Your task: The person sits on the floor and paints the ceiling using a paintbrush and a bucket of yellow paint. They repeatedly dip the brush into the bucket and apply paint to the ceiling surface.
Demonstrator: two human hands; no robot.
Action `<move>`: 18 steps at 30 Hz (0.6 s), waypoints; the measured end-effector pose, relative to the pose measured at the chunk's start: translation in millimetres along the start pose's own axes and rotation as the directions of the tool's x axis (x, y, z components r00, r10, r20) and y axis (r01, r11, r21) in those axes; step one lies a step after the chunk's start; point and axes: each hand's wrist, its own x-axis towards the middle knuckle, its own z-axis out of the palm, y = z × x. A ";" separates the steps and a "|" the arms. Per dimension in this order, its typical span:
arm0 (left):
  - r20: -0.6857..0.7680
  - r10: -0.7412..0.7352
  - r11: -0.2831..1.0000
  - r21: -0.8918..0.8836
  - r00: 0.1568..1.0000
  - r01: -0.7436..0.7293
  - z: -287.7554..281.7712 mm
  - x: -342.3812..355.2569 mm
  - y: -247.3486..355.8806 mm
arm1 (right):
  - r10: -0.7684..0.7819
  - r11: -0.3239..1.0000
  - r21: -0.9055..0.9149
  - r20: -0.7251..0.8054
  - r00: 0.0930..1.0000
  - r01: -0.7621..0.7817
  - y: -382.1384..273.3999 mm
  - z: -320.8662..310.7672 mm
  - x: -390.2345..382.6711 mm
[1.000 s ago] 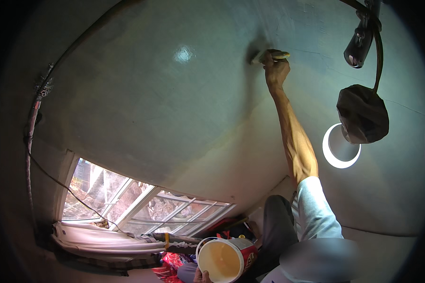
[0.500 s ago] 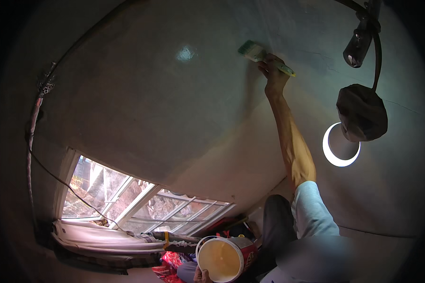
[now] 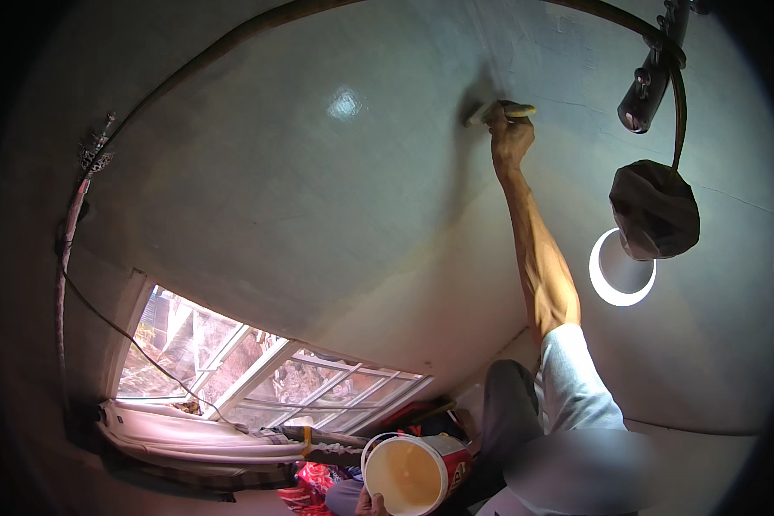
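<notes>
My right hand (image 3: 512, 138) grips a paintbrush (image 3: 525, 110) by its pale yellow-green handle, with the arm stretched far up. The dark bristle end is at the grey painted surface (image 3: 387, 189), where a shadow falls beside it. Down at the lower edge, my left hand (image 3: 371, 504) holds a white bucket (image 3: 404, 475) at its rim, fingers partly hidden. The bucket is tilted so its opening shows, and its inside looks cream to yellowish. Red marking covers part of its outer side.
A dark rod (image 3: 654, 90) and a cable-hung dark covered lamp (image 3: 654, 209) hang at the right, near a glowing round light (image 3: 611, 288). A cable-wrapped pole (image 3: 73, 215) stands left. Below are a window (image 3: 258, 370) and pale folded cloth (image 3: 189, 439).
The brush has shifted slightly right and down, and its handle now lies nearly level. My left hand and the bucket have barely moved.
</notes>
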 end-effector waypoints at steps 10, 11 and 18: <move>-0.005 0.019 0.988 -0.152 1.000 -0.020 -0.8 0.1 23.5 | -0.051 0.735 0.677 0.120 0.991 -0.044 -90.9 41.7 40.7; 0.015 -0.021 0.996 -0.084 1.000 0.022 3.4 11.5 18.4 | 0.048 0.752 0.648 0.134 0.990 -0.124 -88.6 29.5 48.7; 0.029 0.011 0.996 -0.090 1.000 -0.009 0.8 3.5 23.9 | 0.299 0.753 0.576 0.130 0.945 -0.317 7.7 -20.1 -19.5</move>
